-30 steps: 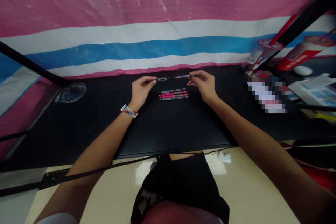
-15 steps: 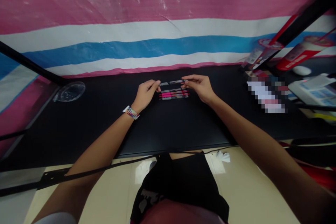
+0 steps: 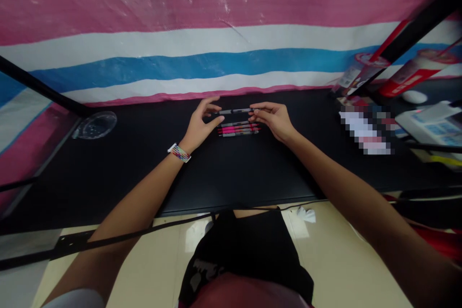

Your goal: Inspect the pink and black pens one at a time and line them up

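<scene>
A grey and black pen [image 3: 235, 111] lies level between my hands, behind a row of several pens. My right hand [image 3: 274, 119] pinches its right end between thumb and fingers. At its left end my left hand [image 3: 200, 124] has thumb and fingers spread apart, with the pen tip in the gap between them. Just in front, the row of pens [image 3: 238, 130] lies side by side on the black table [image 3: 231, 173]; some have pink parts, others grey. A patterned band circles my left wrist.
A clear round plastic lid [image 3: 97, 125] is at the left. On the right are a drink cup [image 3: 361, 74] with a red straw, a red and white cup [image 3: 415, 74], a white mouse [image 3: 415, 97] and blurred-out papers [image 3: 364, 132]. Striped sheeting [image 3: 202, 67] hangs behind.
My left thumb and fingers have spread and let go of the pen's left end. My right hand keeps its pinch, nearly in the same place.
</scene>
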Motion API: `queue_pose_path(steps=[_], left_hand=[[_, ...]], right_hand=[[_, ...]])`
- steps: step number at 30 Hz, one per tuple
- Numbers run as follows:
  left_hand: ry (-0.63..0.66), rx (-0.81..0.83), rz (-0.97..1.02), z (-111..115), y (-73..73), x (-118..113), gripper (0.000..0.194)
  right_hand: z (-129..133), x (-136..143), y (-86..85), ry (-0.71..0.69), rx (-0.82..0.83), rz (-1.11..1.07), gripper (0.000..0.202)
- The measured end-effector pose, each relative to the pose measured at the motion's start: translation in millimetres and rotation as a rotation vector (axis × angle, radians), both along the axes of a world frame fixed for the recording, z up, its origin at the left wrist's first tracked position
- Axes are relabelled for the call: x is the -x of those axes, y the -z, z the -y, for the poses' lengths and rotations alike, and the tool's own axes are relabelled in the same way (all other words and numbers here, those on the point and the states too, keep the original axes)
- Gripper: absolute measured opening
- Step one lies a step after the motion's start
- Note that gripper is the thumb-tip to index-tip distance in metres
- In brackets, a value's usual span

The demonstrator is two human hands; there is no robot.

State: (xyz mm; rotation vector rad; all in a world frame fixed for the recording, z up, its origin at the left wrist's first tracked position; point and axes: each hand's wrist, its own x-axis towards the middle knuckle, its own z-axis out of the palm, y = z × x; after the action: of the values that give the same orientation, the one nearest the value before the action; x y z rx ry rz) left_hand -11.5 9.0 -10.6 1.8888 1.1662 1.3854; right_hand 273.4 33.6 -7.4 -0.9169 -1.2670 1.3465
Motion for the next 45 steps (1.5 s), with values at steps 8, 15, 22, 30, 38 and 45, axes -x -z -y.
queue_pose_path(steps=[8,15,22,30,38,45], left_hand=[[-0.039,-0.054,0.013,0.2,2.1,-2.3,0.081],[-0.110,0.021,-0.135,0.8,0.5,0.5,0.038],[-0.121,-0.067,-0.073,7.7,-8.6,-4.8,0.006],[-0.078,-0.038,0.057,8.3,-9.3,-8.2,0.018],[-0.075,-0.062,0.105,7.1,-9.4,-11.3,0.015],[-0.083,-0.059,0.105,10.2,-11.4,-15.0,0.015]], right_hand=[[2.8,1.8,0.5,0.001,-0.017,0.054,0.030],[3.7,4.2,1.5,-0.004,-0.036,0.046,0.029],[3.9,4.4,1.3,0.015,-0.026,0.006,0.025],[11.9,6.2,-16.0,-0.207,0.212,-0.260,0.033],[13.5,2.3,-20.0,-0.329,0.395,-0.429,0.047],[10.9,3.2,-13.6,-0.267,0.250,-0.271,0.046]])
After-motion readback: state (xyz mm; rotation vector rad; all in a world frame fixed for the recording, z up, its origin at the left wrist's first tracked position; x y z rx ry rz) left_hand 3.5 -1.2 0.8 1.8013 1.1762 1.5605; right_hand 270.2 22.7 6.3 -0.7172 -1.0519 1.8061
